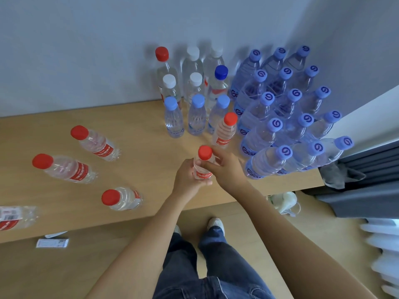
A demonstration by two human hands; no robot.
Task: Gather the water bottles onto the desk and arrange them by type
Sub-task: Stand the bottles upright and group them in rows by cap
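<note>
Both hands clasp one red-capped bottle [202, 164] upright above the desk [133, 117]. The left hand [190, 180] curls its fingers round the body from the left; the right hand [226, 169] wraps it from the right, thumb across the shoulder below the cap.

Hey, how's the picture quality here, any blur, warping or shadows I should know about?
Head view: wide-angle warping leans the blue-capped bottles outward and bends the desk edge; the radiator at lower right is smeared; soft daylight leaves faint bottle shadows on the wall; the red-capped bottle, gripped by the left hand and right hand, is fairly sharp.
</note>
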